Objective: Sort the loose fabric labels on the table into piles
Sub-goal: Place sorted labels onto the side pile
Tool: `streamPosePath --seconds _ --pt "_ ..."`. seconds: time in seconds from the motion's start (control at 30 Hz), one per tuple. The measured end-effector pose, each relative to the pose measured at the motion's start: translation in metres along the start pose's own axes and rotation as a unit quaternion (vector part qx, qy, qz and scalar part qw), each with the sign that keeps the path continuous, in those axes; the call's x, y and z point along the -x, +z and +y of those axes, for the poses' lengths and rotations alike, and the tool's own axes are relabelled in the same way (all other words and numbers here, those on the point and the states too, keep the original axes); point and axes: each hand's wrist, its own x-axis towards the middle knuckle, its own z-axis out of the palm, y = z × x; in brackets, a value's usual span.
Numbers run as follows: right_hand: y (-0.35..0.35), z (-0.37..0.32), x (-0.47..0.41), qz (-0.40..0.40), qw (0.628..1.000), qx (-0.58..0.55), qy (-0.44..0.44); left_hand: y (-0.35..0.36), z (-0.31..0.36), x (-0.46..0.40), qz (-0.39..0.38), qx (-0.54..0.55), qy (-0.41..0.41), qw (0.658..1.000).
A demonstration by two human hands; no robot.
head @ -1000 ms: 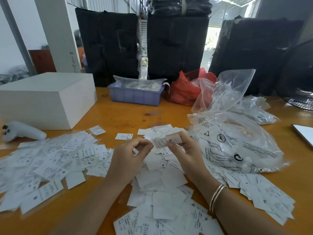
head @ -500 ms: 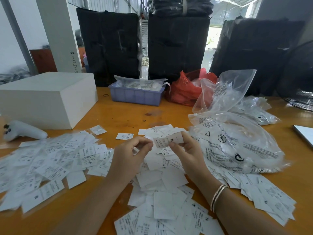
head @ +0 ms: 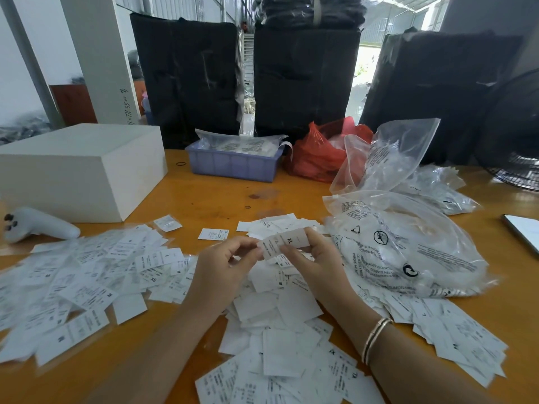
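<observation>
Holding a label (head: 284, 243) above the tabletop (head: 221, 199), my right hand (head: 315, 258) pinches its XL end; my left hand (head: 224, 260) now pinches the other end, having closed in since a second ago. Size reads clearly, so I judge it ready for a pile. It lies crosswise, rising slightly rightward.
</observation>
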Motion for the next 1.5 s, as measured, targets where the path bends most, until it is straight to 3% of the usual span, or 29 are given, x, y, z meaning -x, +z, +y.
streamPosePath --seconds 0.73,0.83,1.0,1.13,1.5 --pt "-0.0014 -0.002 0.0021 -0.025 0.998 0.038 -0.046 -0.0005 0.0 -0.0021 -0.018 0.055 -0.044 0.997" --pt "-0.0005 -0.0043 0.0035 -0.053 0.997 0.045 -0.032 0.0014 -0.0027 -0.0015 -0.034 0.041 -0.054 0.997" --pt "-0.002 -0.0034 0.003 -0.029 0.999 0.042 -0.006 -0.0008 -0.002 -0.0007 -0.055 0.099 -0.095 0.989" --pt "-0.0026 -0.0029 0.0032 -0.008 0.999 0.044 0.0 -0.0012 -0.0019 -0.0011 -0.043 0.098 -0.097 0.99" --pt "-0.0002 -0.009 0.0062 -0.061 0.997 0.05 -0.018 0.0011 -0.0004 -0.0019 -0.011 0.125 -0.131 0.983"
